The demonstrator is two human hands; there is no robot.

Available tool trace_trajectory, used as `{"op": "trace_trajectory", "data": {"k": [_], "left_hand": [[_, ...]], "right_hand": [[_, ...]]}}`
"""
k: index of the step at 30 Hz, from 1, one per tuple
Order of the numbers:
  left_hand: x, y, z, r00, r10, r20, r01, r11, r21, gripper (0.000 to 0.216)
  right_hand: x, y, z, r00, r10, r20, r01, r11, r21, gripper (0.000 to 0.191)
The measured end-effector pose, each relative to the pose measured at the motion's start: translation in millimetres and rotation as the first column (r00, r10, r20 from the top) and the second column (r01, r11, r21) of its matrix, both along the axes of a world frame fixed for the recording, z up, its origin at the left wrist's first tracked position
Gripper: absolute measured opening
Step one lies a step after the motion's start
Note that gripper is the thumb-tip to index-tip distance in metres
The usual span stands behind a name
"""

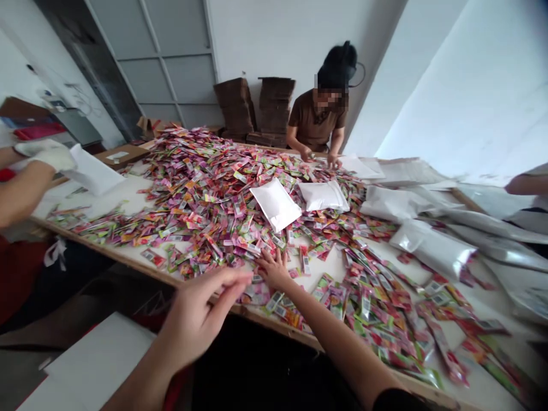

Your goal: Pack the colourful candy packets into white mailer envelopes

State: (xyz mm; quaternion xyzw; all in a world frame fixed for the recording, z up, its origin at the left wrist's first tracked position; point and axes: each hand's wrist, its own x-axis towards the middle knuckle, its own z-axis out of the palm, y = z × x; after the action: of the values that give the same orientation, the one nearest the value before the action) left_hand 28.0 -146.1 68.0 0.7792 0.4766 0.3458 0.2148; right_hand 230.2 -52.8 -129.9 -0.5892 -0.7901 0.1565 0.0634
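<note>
A broad heap of small colourful sachets (205,194) covers the white table (132,188). My right hand (274,267) lies flat on the sachets near the table's front edge, fingers spread. My left hand (201,317) hovers in front of the table edge, fingers stretched out together, holding nothing that I can see. Two white pouches (276,204) (323,195) lie on the heap just beyond my right hand.
A person in a brown shirt (317,123) works at the far side. At the left a gloved hand (47,153) holds a white pouch (92,170). Another person's arm (526,184) shows at the right. Silver-white bags (432,245) pile at the right; cardboard stacks (257,111) stand behind.
</note>
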Motion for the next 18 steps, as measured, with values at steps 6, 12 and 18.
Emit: {"op": "trace_trajectory", "data": {"k": [6, 12, 18], "left_hand": [[32.3, 70.4, -140.1, 0.842, -0.002, -0.539, -0.059, 0.994, -0.097, 0.036], [48.3, 68.8, -156.2, 0.854, 0.023, -0.519, -0.054, 0.998, -0.045, 0.025], [101.4, 95.0, -142.2, 0.800, -0.007, -0.599, -0.202, 0.939, -0.280, 0.035]], "right_hand": [[93.9, -50.7, 3.5, 0.988, -0.143, -0.064, 0.148, 0.986, 0.076, 0.040], [180.1, -96.7, 17.2, 0.951, -0.240, -0.192, 0.264, 0.958, 0.112, 0.034], [144.0, -39.1, 37.1, 0.944, -0.313, -0.104, 0.326, 0.934, 0.148, 0.037]]}}
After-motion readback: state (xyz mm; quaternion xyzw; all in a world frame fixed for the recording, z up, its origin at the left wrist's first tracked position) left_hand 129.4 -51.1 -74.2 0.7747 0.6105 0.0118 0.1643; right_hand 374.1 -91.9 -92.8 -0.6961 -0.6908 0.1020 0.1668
